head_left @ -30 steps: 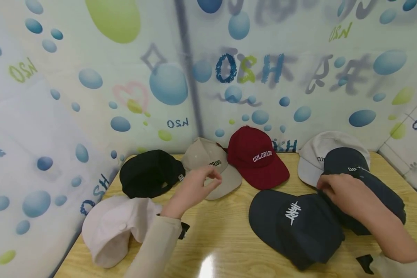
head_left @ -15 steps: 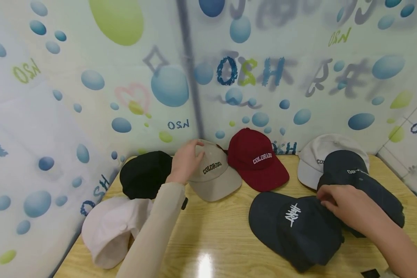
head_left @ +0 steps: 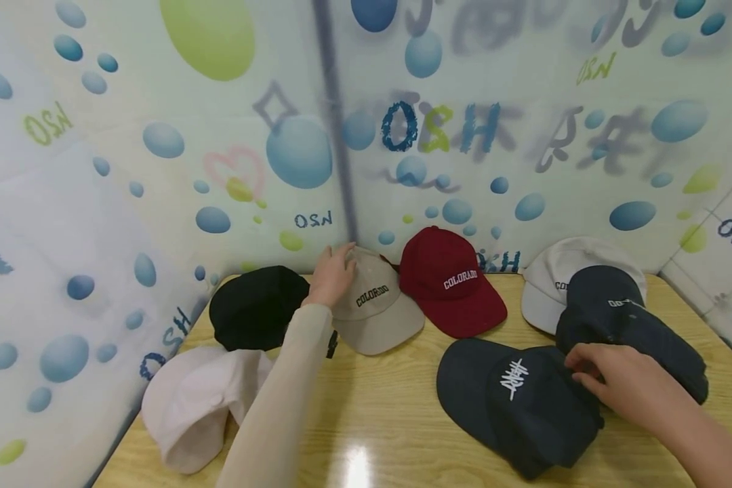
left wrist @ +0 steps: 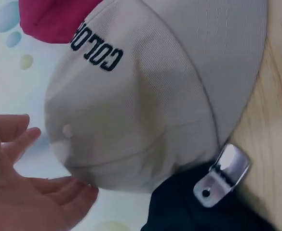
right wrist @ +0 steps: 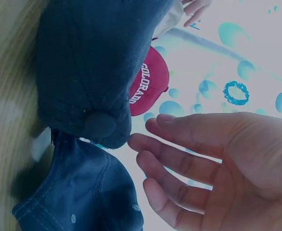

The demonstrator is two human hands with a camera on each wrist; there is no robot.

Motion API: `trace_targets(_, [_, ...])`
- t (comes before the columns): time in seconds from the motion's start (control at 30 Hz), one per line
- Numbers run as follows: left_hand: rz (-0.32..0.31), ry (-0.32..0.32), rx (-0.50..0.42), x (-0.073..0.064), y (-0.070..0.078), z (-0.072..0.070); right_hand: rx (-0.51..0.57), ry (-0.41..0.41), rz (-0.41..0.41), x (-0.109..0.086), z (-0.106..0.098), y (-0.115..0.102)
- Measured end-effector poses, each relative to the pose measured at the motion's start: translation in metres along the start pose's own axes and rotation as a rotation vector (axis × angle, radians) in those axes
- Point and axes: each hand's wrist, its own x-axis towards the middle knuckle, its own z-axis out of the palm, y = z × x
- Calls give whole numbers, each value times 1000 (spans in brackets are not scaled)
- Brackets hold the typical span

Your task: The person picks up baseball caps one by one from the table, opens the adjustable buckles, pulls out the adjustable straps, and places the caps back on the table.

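Observation:
In the head view my left hand (head_left: 331, 276) is at the left side of a beige cap (head_left: 378, 332) with "COLORDO" lettering. The left wrist view shows its fingers loosely bent, with fingertips right at the edge of the beige crown (left wrist: 116, 110). My right hand (head_left: 622, 379) hovers over the gap between two navy caps. One navy cap (head_left: 549, 420), with white scribbled lettering, lies in front; the other navy cap (head_left: 640, 339) sits behind it. From the right wrist, relaxed fingers (right wrist: 174, 159) show beside the front cap's crown, holding nothing.
A black cap (head_left: 256, 305) and a pale pink cap (head_left: 183, 400) lie at the left of the wooden table (head_left: 390, 434). A red cap (head_left: 439, 264) touches the beige one. A light grey cap (head_left: 576, 254) stands behind the navy pair. A printed curtain (head_left: 219, 115) hangs behind.
My left hand has moved up and away from in front of the beige cap to its left side. My right hand has shifted slightly down; the caps stay where they were.

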Motion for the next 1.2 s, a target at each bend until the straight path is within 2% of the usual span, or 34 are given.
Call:
trace_targets(0.1, [-29,-36,-21,2,-2,4,-7,-30,27,-2,2,2])
trace_targets(0.23, [-39,-39,-37,2,-2,6,-10,-59,64,-6,5,5])
trace_targets(0.4, [-31,-23,-65,2,-2,4,5,-57,83,-12,7,9])
trace_targets(0.67, [22,4,-91,2,-7,2,15,-46,91,-15,10,10])
trace_targets(0.8, [18,39,-121,-2,-3,-4,19,-26,84,-16,11,10])
trace_targets(0.9, [43,84,-160,-8,2,-9,21,-25,82,-15,10,8])
trace_targets(1.2, [191,270,-298,-28,25,-23,16,-1,69,-12,3,-4])
